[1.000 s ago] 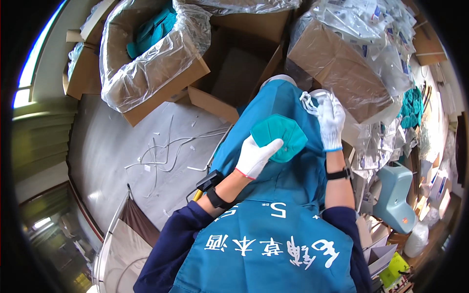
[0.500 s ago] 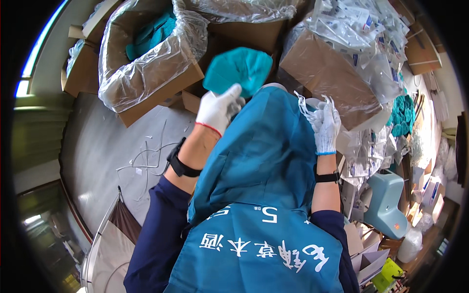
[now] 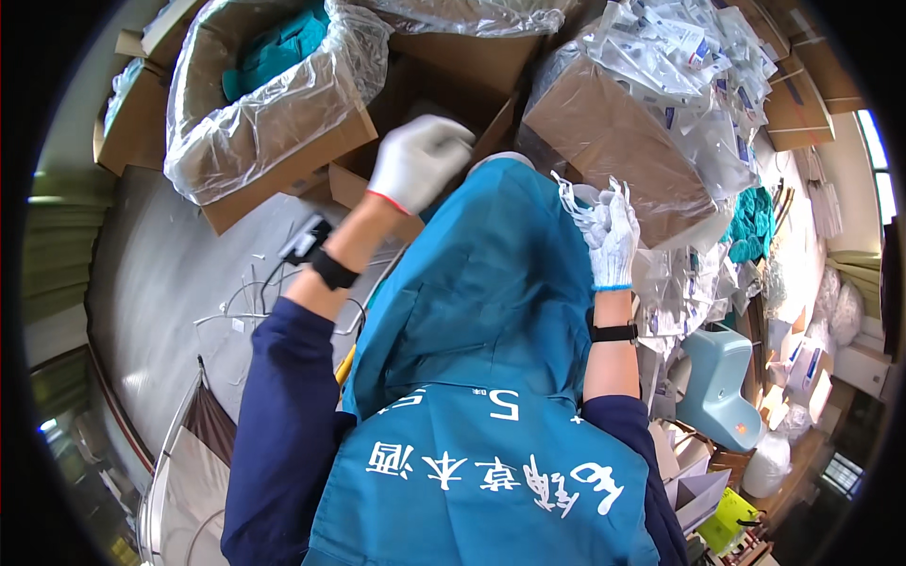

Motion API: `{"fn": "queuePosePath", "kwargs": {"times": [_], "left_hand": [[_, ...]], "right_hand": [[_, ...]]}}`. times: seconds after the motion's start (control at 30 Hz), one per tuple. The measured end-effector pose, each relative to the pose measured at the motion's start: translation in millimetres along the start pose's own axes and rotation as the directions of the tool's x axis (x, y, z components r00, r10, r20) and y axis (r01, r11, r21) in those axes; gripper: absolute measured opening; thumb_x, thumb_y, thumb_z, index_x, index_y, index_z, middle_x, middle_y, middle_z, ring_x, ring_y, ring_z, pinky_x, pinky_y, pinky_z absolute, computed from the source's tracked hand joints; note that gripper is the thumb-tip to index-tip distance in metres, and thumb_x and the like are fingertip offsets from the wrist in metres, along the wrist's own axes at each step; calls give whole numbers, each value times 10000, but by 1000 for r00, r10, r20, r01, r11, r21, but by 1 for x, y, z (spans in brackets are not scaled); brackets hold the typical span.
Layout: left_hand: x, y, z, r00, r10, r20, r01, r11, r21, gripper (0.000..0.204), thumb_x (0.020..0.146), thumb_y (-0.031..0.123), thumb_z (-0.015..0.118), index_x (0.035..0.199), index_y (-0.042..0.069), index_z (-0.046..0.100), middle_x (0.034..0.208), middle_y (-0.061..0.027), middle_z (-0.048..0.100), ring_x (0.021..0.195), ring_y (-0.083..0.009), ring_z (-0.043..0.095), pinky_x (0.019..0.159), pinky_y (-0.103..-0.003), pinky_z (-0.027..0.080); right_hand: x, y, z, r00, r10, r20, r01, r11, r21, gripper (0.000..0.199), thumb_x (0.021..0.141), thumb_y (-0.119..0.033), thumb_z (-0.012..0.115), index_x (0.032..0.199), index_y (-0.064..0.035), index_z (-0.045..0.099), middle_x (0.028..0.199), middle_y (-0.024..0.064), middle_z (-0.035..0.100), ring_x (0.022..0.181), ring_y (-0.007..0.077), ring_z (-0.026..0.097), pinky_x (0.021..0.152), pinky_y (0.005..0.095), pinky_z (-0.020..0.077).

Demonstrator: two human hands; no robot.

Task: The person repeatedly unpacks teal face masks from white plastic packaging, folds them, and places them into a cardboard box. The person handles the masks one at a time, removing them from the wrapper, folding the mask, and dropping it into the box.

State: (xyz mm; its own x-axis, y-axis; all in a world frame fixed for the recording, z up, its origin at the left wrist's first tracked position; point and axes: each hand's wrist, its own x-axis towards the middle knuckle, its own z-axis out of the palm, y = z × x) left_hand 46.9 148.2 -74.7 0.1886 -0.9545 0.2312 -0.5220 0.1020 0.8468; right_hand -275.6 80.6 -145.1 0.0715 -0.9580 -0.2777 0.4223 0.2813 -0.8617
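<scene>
My left hand (image 3: 415, 165), in a white glove with a red cuff, is over the dark open carton (image 3: 495, 57) beyond my lap. Its fingers are smeared by motion and look bent; no teal piece shows in it. My right hand (image 3: 612, 231), in a white knit glove with a blue cuff, is at the right side of my lap. Its fingers are closed around a bunch of thin white strands (image 3: 569, 200), whose kind I cannot make out. Behind it rises a brown carton (image 3: 613, 132) heaped with clear plastic packets (image 3: 661, 52).
At the far left, a plastic-lined carton (image 3: 274, 141) holds teal cloth-like pieces (image 3: 278, 55). A blue stool (image 3: 717, 382) stands at the right, near more packets and a teal heap (image 3: 752, 224). My teal apron (image 3: 462, 292) covers my lap. Thin white cords (image 3: 226, 318) lie on the floor.
The teal piece that my left hand held is no longer in view. That hand has turned over and moved slightly up. My right hand keeps its grip on the white strands.
</scene>
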Motion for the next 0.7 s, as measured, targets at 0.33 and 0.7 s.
{"fn": "queuePosePath", "kwargs": {"times": [0.33,0.7], "left_hand": [[9,7,165,895,304,325,-394,881,262,186,802,160,694,973,89,678,1040,-84,660,1048,-314,603,882,-433,479],[3,42,128,921,236,311,-190,966,-173,227,813,87,675,1036,69,639,1101,-126,684,1078,-320,638,917,-385,513]], "right_hand": [[4,-5,10,999,-8,-43,6,999,-33,259,1045,-189,526,1245,-68,637,921,-12,655,650,15,501,526,166,423],[-24,-71,0,948,-54,315,-139,818,558,271,1066,-253,452,1072,-39,618,593,-46,380,405,67,256,441,234,280]]}}
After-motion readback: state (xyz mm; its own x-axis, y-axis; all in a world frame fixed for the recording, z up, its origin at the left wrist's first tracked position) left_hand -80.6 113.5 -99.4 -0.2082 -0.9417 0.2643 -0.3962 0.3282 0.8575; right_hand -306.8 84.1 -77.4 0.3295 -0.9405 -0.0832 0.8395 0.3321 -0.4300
